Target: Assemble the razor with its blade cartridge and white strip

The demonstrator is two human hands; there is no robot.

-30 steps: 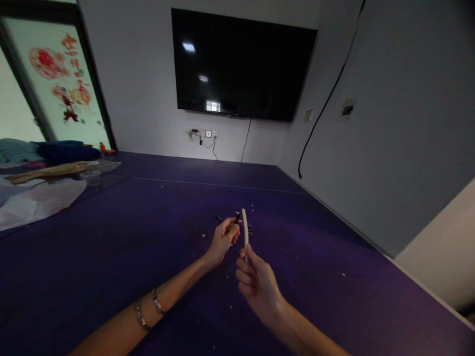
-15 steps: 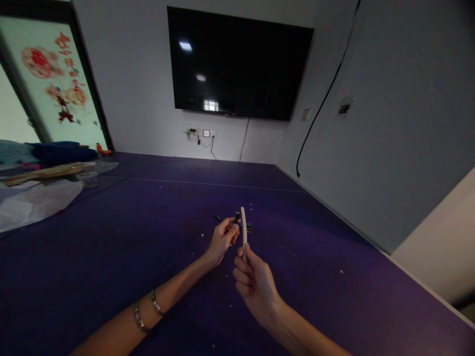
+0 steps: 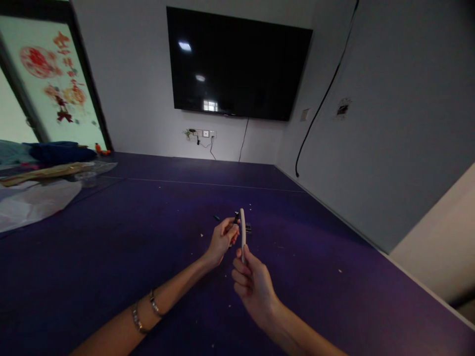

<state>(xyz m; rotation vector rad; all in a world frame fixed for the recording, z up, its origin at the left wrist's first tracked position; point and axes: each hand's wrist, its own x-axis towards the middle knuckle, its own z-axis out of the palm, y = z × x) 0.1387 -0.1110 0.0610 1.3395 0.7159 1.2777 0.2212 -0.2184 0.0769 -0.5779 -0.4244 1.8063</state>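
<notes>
My left hand [image 3: 221, 241] is closed around a small dark object [image 3: 236, 218] with a pale tip, too small to name for certain. My right hand [image 3: 256, 290] pinches a pale, slightly curved stick [image 3: 243, 228] near its lower end, and the stick stands almost upright. The dark object's top is close to the stick's left side; I cannot tell if they touch. Beyond the stick lies a small dark item [image 3: 248, 228], partly hidden by it. A thin dark-green item [image 3: 216, 217] lies to the left, past my left hand.
Small white scraps [image 3: 201, 235] dot the dark purple surface [image 3: 148, 257]. White plastic sheeting [image 3: 40, 200] and dark blue cloth [image 3: 61, 152] lie at the left. A television [image 3: 241, 64] hangs on the far wall, and a black cable [image 3: 322, 101] dangles along the right wall.
Almost nothing differs. The whole view has shifted slightly, while both hands keep the same holds and the stick stays beside the dark object.
</notes>
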